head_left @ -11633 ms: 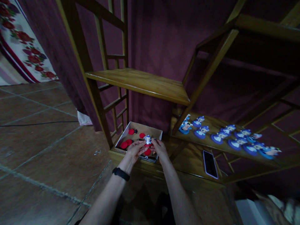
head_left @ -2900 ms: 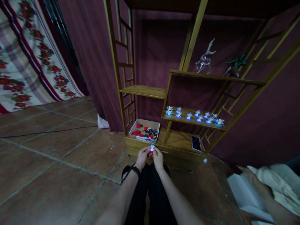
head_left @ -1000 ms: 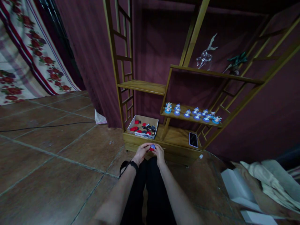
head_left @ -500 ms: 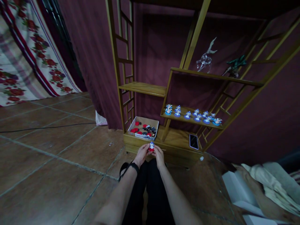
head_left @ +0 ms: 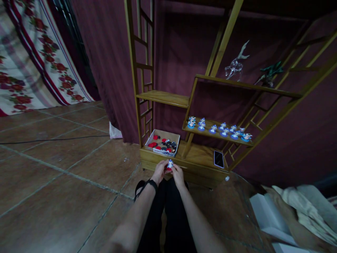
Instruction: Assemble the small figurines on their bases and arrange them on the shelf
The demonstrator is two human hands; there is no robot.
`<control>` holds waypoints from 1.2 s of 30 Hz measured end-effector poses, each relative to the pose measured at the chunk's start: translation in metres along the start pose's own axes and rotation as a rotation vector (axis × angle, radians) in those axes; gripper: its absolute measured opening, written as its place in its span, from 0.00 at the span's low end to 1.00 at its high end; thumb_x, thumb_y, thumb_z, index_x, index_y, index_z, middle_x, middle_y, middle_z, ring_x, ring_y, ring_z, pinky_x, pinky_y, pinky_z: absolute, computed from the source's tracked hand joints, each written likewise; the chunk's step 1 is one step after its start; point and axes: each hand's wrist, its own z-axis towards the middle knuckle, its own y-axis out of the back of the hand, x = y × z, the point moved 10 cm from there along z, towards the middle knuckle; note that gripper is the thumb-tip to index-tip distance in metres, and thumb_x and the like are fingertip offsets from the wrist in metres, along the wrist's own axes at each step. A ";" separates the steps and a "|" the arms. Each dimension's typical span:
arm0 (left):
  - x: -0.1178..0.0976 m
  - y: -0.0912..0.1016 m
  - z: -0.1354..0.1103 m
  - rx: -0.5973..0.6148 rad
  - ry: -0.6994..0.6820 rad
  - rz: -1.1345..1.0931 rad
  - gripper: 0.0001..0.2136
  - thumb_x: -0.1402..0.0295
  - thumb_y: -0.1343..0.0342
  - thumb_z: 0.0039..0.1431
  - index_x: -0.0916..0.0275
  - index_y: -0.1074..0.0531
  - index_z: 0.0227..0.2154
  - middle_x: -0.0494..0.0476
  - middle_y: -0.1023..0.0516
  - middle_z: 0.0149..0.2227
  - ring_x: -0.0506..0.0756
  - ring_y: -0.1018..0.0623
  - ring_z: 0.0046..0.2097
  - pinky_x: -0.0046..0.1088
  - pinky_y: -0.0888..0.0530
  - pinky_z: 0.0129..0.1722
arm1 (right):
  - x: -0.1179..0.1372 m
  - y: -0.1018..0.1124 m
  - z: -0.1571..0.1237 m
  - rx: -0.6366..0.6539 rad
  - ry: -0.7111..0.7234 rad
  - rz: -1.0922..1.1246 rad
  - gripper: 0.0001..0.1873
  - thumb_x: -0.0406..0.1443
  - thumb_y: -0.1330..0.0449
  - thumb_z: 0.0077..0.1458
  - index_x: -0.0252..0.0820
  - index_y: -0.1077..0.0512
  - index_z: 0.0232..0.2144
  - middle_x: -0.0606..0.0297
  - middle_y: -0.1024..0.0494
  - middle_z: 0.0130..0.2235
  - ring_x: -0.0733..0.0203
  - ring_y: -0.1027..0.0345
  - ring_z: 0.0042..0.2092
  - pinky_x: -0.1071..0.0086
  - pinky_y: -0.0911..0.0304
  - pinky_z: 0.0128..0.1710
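L hand & R hand pinch small purple-white figurine on red base betw. them, lower ctr. White cardboard box, mid-frame: red discs, blk pcs.

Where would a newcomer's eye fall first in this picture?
Probably on the small blue-and-white figurines, bright on a wooden shelf right of centre. Next, perhaps, the red-based figurine between the left hand and right hand, below centre. Red discs in the open box beyond them also stand out.
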 end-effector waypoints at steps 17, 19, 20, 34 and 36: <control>0.007 -0.003 0.004 0.065 -0.009 -0.006 0.04 0.74 0.39 0.44 0.68 0.26 0.25 0.56 0.25 0.23 0.49 0.26 0.24 0.23 0.27 0.26 | -0.026 -0.004 0.007 0.001 -0.147 0.149 0.21 0.44 0.46 0.45 0.40 0.25 0.39 0.61 0.22 0.36 0.59 0.29 0.34 0.69 0.33 0.29; 0.008 -0.004 0.004 0.080 -0.006 0.008 0.05 0.74 0.38 0.43 0.68 0.26 0.25 0.57 0.25 0.23 0.49 0.26 0.24 0.23 0.27 0.26 | -0.026 -0.003 0.006 -0.004 -0.148 0.139 0.21 0.45 0.47 0.46 0.40 0.25 0.39 0.61 0.22 0.35 0.59 0.29 0.33 0.70 0.33 0.29; 0.008 -0.005 0.004 0.087 -0.004 0.015 0.05 0.74 0.38 0.42 0.68 0.26 0.25 0.57 0.25 0.23 0.49 0.26 0.24 0.22 0.27 0.26 | -0.026 -0.003 0.006 -0.010 -0.144 0.134 0.21 0.45 0.47 0.46 0.40 0.25 0.39 0.61 0.22 0.35 0.59 0.29 0.33 0.70 0.33 0.29; 0.011 -0.005 0.007 0.098 -0.008 0.072 0.08 0.77 0.37 0.39 0.69 0.25 0.27 0.58 0.23 0.26 0.48 0.25 0.25 0.21 0.28 0.28 | -0.021 0.005 0.006 -0.076 -0.070 0.031 0.17 0.42 0.48 0.47 0.42 0.24 0.34 0.65 0.22 0.32 0.60 0.30 0.31 0.71 0.35 0.30; 0.011 -0.005 0.007 0.098 -0.009 0.076 0.08 0.77 0.37 0.39 0.69 0.25 0.27 0.58 0.23 0.26 0.48 0.25 0.25 0.21 0.28 0.27 | -0.021 0.005 0.006 -0.074 -0.074 0.022 0.17 0.42 0.49 0.47 0.43 0.24 0.35 0.65 0.22 0.32 0.61 0.30 0.30 0.71 0.35 0.29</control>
